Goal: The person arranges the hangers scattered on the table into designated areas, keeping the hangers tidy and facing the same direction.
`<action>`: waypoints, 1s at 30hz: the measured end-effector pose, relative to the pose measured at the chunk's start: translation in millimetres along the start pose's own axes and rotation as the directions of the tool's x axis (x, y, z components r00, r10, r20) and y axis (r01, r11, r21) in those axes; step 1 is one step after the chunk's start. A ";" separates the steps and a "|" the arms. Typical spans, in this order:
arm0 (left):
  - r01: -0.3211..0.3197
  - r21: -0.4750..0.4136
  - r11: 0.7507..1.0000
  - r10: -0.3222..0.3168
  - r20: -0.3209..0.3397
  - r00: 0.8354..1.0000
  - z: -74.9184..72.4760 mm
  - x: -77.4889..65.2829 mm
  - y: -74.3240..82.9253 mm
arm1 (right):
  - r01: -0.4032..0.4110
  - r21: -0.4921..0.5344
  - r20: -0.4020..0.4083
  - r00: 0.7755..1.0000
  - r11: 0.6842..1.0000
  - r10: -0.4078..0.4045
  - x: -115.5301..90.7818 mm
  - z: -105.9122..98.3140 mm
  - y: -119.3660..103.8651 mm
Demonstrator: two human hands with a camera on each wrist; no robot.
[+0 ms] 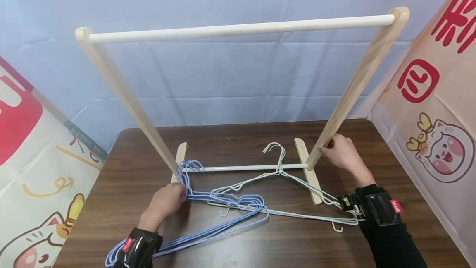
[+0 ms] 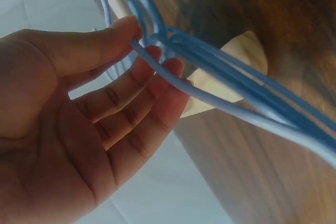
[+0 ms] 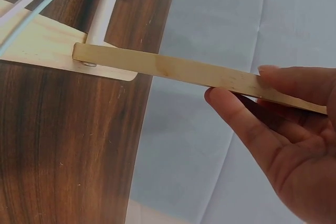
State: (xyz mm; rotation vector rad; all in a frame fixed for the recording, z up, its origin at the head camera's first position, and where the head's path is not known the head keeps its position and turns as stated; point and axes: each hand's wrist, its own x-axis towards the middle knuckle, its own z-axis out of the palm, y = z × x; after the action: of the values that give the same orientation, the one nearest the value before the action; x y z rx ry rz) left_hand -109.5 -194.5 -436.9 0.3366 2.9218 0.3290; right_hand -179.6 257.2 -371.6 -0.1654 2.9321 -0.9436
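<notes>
A stack of blue wire hangers (image 1: pixel 201 195) lies at the front left, with its hooks bunched by the left foot of a wooden garment rack (image 1: pixel 241 30). My left hand (image 1: pixel 166 202) pinches the wire of a blue hanger (image 2: pixel 226 102) just below its hook, thumb against fingertips. On the other side, my right hand (image 1: pixel 343 154) grips the lower part of the rack's right wooden upright (image 1: pixel 353 88). In the right wrist view the thumb and fingers sit on opposite faces of that upright (image 3: pixel 194 72).
White and pale green hangers (image 1: pixel 279 172) lie in front of the rack's lower bar (image 1: pixel 253 168), partly under the blue ones. The right foot (image 1: pixel 311 183) rests on the brown table (image 1: pixel 297 247). A blue cloth (image 1: pixel 223 77) hangs behind; printed cloths flank both sides.
</notes>
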 end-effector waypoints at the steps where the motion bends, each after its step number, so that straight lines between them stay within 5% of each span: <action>1: -0.002 0.001 1.000 0.002 -0.002 1.000 -1.8 -0.5 0.3 | 0.000 0.001 0.000 1.000 1.000 0.000 0.0 0.0 0.3; 17: 0.003 -0.086 0.996 -0.007 -0.040 0.999 -30.7 -10.5 8.7 | 0.004 0.008 -0.025 1.000 1.000 -0.004 -1.1 2.5 1.6; 30: -0.029 -0.117 0.993 0.031 0.016 0.999 -45.1 -15.3 16.1 | 0.005 0.004 -0.015 1.000 1.000 -0.005 0.1 1.1 1.2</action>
State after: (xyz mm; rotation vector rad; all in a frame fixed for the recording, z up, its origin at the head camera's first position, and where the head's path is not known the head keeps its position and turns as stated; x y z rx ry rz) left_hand -100.7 -191.8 -387.5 0.3647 2.8665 0.4968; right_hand -179.7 257.5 -373.2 -0.1670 2.9441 -0.9562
